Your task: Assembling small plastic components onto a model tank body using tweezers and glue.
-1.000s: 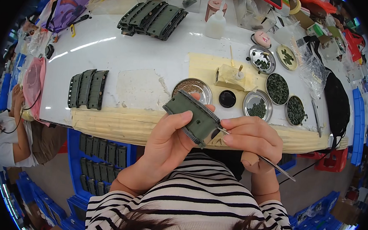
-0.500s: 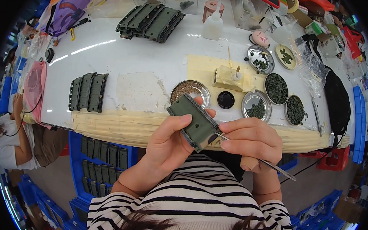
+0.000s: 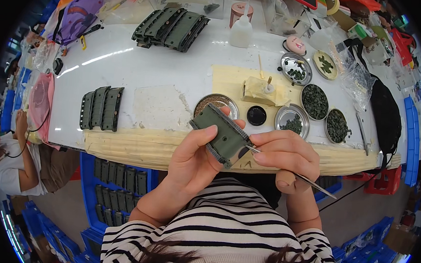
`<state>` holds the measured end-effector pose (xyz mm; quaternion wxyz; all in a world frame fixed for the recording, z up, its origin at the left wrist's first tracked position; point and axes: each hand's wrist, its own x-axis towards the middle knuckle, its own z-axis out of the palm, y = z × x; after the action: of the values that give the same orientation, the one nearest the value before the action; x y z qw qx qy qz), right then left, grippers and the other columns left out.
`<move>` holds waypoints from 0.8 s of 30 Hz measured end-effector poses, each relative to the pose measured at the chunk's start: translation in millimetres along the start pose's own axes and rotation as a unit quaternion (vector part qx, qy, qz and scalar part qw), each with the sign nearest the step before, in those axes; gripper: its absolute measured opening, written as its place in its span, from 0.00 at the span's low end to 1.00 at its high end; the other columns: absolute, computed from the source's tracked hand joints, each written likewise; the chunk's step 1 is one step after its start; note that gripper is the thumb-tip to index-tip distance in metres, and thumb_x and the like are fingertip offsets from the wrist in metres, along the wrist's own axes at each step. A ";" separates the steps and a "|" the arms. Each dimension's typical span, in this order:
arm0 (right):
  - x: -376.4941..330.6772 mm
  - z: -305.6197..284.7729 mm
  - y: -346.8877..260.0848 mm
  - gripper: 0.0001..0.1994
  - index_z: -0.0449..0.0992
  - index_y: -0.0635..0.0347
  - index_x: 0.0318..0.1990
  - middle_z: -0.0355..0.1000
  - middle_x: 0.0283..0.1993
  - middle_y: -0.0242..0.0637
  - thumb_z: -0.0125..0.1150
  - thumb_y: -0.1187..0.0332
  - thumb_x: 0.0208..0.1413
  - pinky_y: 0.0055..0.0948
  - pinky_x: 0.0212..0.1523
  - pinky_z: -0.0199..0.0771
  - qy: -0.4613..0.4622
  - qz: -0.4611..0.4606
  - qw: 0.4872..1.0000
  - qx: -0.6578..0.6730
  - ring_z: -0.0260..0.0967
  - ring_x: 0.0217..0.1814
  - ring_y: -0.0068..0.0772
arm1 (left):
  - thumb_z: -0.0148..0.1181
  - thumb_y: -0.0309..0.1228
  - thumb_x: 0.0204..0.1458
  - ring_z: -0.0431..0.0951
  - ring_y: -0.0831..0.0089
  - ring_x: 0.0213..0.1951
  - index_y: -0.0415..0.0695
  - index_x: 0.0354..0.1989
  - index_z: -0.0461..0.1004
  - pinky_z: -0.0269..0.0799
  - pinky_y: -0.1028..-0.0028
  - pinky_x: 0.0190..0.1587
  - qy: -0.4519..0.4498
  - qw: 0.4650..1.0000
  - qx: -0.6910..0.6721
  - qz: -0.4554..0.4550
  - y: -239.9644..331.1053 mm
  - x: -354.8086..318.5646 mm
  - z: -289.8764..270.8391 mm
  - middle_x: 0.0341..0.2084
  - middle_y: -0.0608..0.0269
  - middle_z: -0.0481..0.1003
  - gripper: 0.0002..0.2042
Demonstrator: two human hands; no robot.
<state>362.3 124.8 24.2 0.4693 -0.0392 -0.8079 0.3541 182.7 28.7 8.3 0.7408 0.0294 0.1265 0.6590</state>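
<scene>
The left hand (image 3: 194,154) grips a dark olive-green rectangular plastic part (image 3: 221,134) with toothed metal edges, thumb across its face and fingers behind, holding it tilted above the near edge of the white worktable (image 3: 165,75). The right hand (image 3: 283,155) is closed around slim metal tweezers (image 3: 308,182), whose tip touches the part's lower right side. The table's near edge is wrapped in yellowish masking tape (image 3: 123,145), and a square of the same tape lies further in under a small taped block (image 3: 260,90). Just beyond the hands stand a round tin of brownish granules (image 3: 211,102), a black cap (image 3: 256,115) and several shallow metal dishes of small dark green pieces (image 3: 314,101). A row of green parts (image 3: 101,107) lies to the left, and a larger stack (image 3: 171,29) sits at the far side beside a white squeeze bottle (image 3: 241,33). Blue crates (image 3: 121,179) holding more green parts stand under the table, and another person (image 3: 6,162) sits at the left end.
</scene>
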 end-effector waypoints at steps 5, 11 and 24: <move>-5.6 5.1 -2.3 0.20 0.78 0.67 0.40 0.77 0.39 0.47 0.55 0.54 0.59 0.32 0.40 0.76 0.081 0.041 0.993 0.080 0.77 0.43 0.44 | 0.50 0.29 0.58 0.73 0.63 0.53 0.44 0.61 0.59 0.73 0.63 0.54 -0.004 0.998 0.047 0.035 4.3 -1.4 1.2 0.53 0.50 0.70 0.21; -9.4 9.4 -1.9 0.15 0.78 0.68 0.39 0.77 0.36 0.46 0.52 0.63 0.62 0.33 0.40 0.74 0.078 0.057 0.994 0.051 0.75 0.39 0.41 | 0.50 0.27 0.56 0.73 0.61 0.53 0.42 0.61 0.58 0.74 0.61 0.53 0.031 0.983 0.134 0.124 6.8 -5.6 -0.8 0.51 0.47 0.70 0.23; 6.6 38.1 14.1 0.07 0.78 0.65 0.38 0.74 0.29 0.40 0.59 0.72 0.57 0.27 0.30 0.66 0.007 0.301 0.953 -0.023 0.67 0.28 0.32 | 0.47 0.27 0.61 0.72 0.54 0.54 0.37 0.58 0.58 0.71 0.57 0.56 0.121 0.933 0.194 0.278 30.7 -16.1 1.4 0.42 0.49 0.74 0.17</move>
<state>324.9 117.5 8.7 0.3453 -0.2940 -0.7635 0.4598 151.7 17.1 18.5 0.4869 0.1265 0.3276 0.7997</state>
